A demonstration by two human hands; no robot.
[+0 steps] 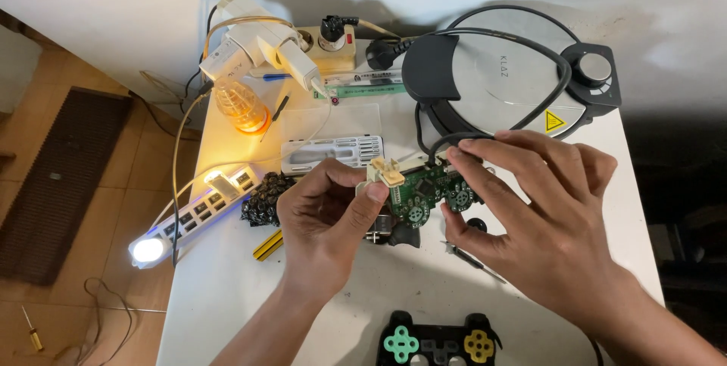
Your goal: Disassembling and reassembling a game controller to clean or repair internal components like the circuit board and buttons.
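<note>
I hold a green game-controller circuit board above a white table. My left hand pinches its left end, where a cream plastic part sits. My right hand grips the board's right end from above, thumb under it. A black cable runs from the board toward the back. Under the board lie small dark controller parts. A black controller shell with green and yellow button pads rests at the table's front edge.
A round silver and black electric pan stands at the back right. A lit power strip, a screwdriver bit case, an orange bottle, white plugs and adapters, a small screwdriver and a yellow-black tool lie around.
</note>
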